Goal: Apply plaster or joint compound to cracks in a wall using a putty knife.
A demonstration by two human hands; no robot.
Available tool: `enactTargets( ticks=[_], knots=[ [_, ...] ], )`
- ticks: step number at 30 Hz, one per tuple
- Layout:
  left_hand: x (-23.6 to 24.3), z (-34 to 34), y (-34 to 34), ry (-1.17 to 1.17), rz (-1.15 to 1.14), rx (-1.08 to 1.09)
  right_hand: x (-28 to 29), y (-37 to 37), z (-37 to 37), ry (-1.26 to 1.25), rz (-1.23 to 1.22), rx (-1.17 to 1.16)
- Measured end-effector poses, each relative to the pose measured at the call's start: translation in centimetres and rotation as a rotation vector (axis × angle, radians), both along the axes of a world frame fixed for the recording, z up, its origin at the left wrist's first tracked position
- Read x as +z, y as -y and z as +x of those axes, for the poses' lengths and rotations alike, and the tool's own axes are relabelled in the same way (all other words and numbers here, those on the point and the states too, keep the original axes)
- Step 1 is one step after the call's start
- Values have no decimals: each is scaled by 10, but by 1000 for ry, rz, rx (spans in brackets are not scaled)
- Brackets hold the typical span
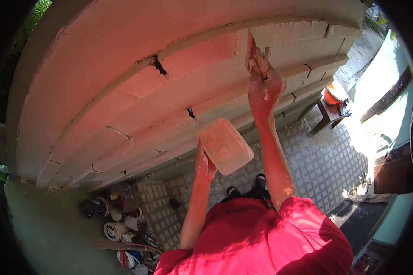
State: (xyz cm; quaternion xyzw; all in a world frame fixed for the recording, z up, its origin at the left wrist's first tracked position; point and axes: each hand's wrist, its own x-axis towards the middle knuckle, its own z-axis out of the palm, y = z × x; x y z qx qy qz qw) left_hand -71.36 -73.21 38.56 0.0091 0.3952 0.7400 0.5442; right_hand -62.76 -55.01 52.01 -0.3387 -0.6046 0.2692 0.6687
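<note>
My left hand (205,163) grips the side of a shallow, rounded plastic tub (227,146), tilted below the wall and smeared with pale paste. My right hand (267,87) is raised higher and to the right, closed around a putty knife (251,48) coated in the same paste. Its blade is up against the curved block wall (197,52), near a ledge along an upper course. The blade's edge is partly hidden by the paste and my fingers. Dark gaps (159,65) open between some blocks to the left. Whitish smears cover both hands.
Several used buckets (113,231) and jars crowd the floor at lower left, with a wooden plank (124,245) beside them. A small wooden table (325,117) at right bears an orange bucket (331,95). Patterned tiles (321,158) lie underfoot.
</note>
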Motion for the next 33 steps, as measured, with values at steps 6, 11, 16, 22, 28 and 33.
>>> enactTargets(
  ticks=[6, 11, 16, 22, 28, 33],
  knots=[
    [-3, 6, 6, -113, -18, -3, -10, -21, -27, 130, 120, -88],
    [-7, 1, 6, -69, -26, -17, -19, 28, -63, 73, 224, 42],
    [-4, 3, 11, -80, -2, 31, -9, 40, -35, 68, 166, 135],
    [0, 4, 18, -54, -29, 46, 5, -22, 0, 2, 79, -73],
    [-3, 3, 25, -28, 12, 85, -2, 16, -53, 100, 227, 51],
    [-6, 3, 24, 1, 24, 75, -10, 47, -60, -3, 315, 203]
  ],
)
